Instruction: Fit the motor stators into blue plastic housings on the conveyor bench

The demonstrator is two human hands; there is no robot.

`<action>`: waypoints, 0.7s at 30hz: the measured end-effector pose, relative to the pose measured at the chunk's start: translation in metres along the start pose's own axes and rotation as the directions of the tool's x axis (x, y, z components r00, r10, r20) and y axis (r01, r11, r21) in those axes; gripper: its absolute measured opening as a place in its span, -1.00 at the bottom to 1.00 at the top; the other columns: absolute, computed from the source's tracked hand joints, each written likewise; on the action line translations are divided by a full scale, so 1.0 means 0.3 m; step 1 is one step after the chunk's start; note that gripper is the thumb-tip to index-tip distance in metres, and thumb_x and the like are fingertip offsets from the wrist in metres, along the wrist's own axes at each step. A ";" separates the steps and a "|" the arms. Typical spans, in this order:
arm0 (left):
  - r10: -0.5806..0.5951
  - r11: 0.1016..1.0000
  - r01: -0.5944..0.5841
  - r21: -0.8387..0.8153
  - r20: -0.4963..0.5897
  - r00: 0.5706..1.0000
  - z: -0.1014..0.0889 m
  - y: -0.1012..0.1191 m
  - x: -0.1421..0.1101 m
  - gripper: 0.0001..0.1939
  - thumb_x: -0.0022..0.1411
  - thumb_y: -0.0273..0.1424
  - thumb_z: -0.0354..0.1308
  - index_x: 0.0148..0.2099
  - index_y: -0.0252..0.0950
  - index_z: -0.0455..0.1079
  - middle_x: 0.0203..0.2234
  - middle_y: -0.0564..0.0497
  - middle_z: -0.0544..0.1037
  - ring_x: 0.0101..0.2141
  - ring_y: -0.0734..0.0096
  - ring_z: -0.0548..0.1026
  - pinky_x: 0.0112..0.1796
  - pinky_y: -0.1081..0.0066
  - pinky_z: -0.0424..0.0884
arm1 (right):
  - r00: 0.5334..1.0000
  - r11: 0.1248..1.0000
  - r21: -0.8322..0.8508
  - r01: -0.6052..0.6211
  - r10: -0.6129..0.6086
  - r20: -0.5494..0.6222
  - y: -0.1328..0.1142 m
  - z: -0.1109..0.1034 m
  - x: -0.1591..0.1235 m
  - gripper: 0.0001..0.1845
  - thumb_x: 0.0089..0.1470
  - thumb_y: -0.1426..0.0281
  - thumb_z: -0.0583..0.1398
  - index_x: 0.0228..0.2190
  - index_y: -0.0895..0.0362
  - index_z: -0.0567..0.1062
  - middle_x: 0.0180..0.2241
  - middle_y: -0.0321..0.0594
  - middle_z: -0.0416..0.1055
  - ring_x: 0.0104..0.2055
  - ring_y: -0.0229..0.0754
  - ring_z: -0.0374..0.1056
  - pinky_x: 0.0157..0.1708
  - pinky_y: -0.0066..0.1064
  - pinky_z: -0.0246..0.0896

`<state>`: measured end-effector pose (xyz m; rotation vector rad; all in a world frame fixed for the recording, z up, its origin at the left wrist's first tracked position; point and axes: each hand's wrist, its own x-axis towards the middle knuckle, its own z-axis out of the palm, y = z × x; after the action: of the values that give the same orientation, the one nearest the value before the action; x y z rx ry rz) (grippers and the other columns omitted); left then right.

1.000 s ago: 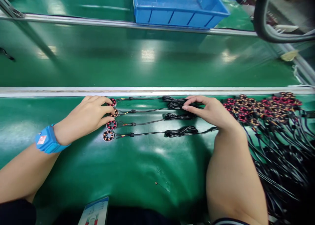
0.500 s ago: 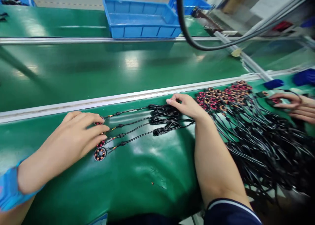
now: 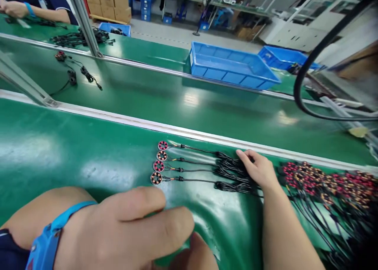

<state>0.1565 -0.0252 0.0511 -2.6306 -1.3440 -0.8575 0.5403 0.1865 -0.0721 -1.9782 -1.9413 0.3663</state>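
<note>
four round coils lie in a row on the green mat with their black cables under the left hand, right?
Not the left: in the head view the right hand rests on the black cables. The four round coils do lie in a row on the green mat.

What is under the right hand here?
The right hand lies on the coiled black cable bundles of four ring-shaped coils lined up on the green mat. The cable ends beneath the palm are covered and cannot be seen.
</note>
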 end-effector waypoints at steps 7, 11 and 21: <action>-0.224 0.943 0.278 0.184 -0.270 0.937 0.041 -0.604 0.239 -0.65 0.40 -0.09 0.09 0.01 -0.22 0.46 -0.12 0.00 0.60 -0.04 0.19 0.49 0.06 0.11 0.27 | 1.000 1.000 0.008 -0.028 0.028 0.013 0.014 0.011 -0.002 -0.10 -0.12 -0.53 -0.08 -0.55 0.07 0.38 -0.62 -0.24 0.27 -0.56 -0.14 0.16 -0.44 -0.27 0.09; -0.762 0.536 0.814 0.222 -0.288 0.580 0.084 -1.102 0.174 -0.22 0.33 0.03 0.12 0.36 -0.40 0.13 0.30 -0.24 0.28 0.33 -0.12 0.11 0.28 -0.09 -0.04 | 1.000 0.999 0.039 -0.007 0.006 0.026 0.023 0.019 0.006 -0.19 -0.03 -0.44 -0.03 -0.53 0.06 0.37 -0.60 -0.26 0.28 -0.52 -0.15 0.17 -0.42 -0.29 0.09; -0.913 0.360 0.919 0.162 -0.142 0.383 0.167 -1.520 0.154 0.12 0.06 0.24 0.17 0.43 -0.39 0.00 0.37 -0.44 0.00 0.23 -0.49 0.16 0.15 -0.34 0.04 | 0.999 0.992 0.121 0.039 -0.043 0.031 0.036 0.023 0.011 -0.36 0.14 -0.24 0.05 -0.55 0.07 0.28 -0.57 -0.32 0.22 -0.48 -0.19 0.15 -0.40 -0.34 0.08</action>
<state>-0.1483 0.3045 -0.0533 -1.4569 -2.7680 -0.6809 0.5473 0.1901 -0.0826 -1.8653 -1.9289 0.4962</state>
